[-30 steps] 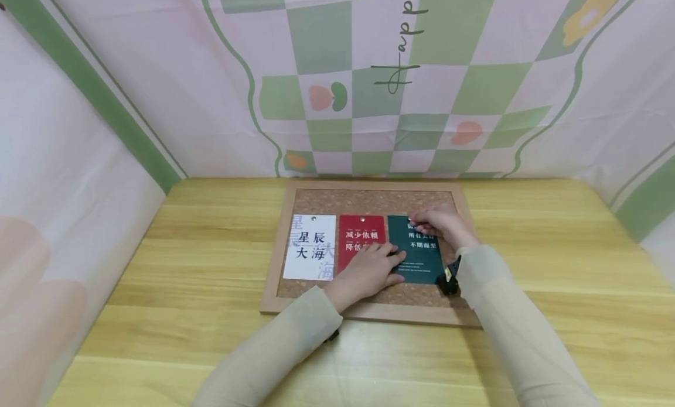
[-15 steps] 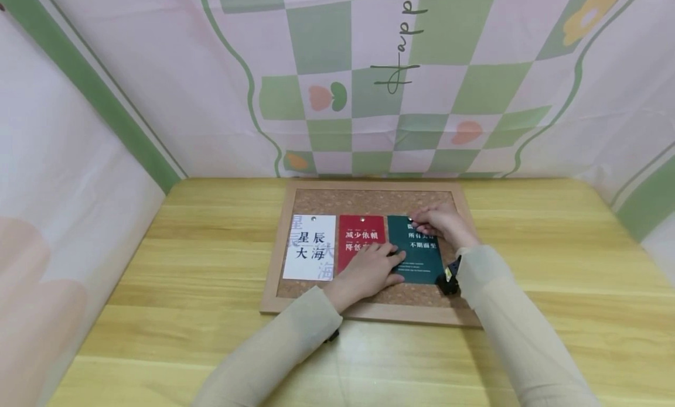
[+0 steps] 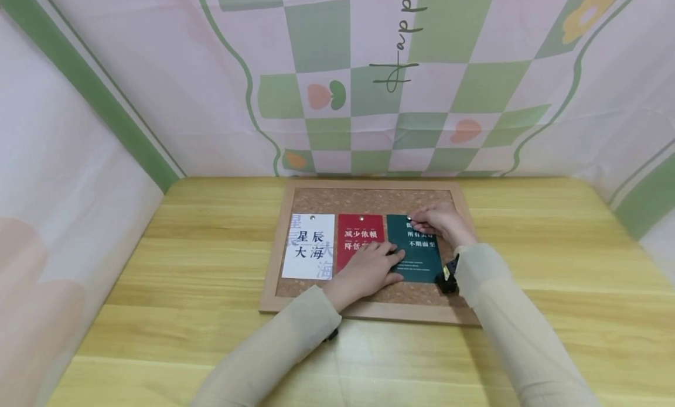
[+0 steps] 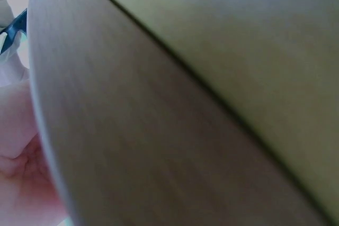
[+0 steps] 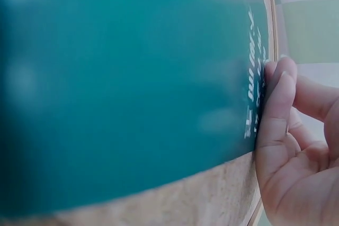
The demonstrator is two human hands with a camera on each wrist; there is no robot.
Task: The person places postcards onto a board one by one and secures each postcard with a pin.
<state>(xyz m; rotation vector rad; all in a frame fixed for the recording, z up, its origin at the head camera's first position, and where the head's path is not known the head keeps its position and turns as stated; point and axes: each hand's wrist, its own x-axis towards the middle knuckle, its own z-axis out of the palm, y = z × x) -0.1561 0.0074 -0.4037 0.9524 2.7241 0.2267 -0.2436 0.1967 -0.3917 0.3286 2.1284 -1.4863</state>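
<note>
A corkboard in a wooden frame lies on the table with three cards in a row. My left hand rests spread over the lower part of the red card, its fingertips on the left edge of the green card. At the green card's top edge my right hand pinches a small silver pushpin with thumb and fingertips. The right wrist view has those fingers close against the card; the pin is hidden there. Left of the red card lies a white card.
Silver pushpins sit at the top of the white card, a pin head, and of the red card, another pin head. The wooden table extends around the board. A checked cloth hangs behind.
Both hands keep their places, the right at the pushpin and the left on the cards. The head view has shifted very slightly.
</note>
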